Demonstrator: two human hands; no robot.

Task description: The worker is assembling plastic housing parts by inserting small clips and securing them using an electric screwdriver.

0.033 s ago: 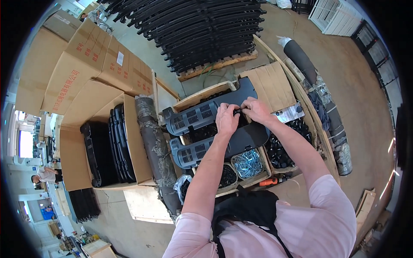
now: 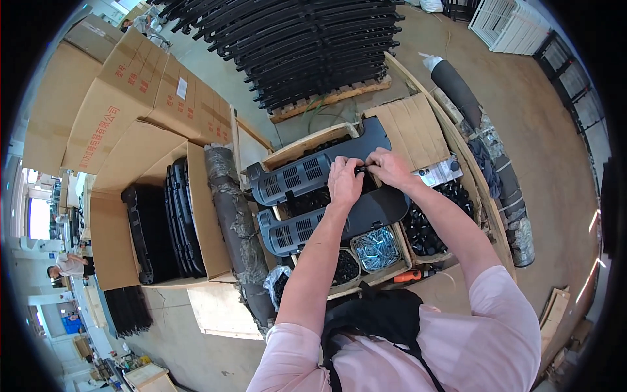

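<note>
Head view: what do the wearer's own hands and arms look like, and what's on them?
The left hand and right hand are bare, without gloves; the forearms show no watch or cable. The short sleeves are plain pale pink, with a black garment over the shirt.

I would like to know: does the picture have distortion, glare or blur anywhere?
Head view: fisheye distortion seems to bow the wooden edge; the window at left looks overexposed; bright streaks mark the floor at right; left hand and right hand look fairly sharp, but the black part between them is too small to identify.
</note>
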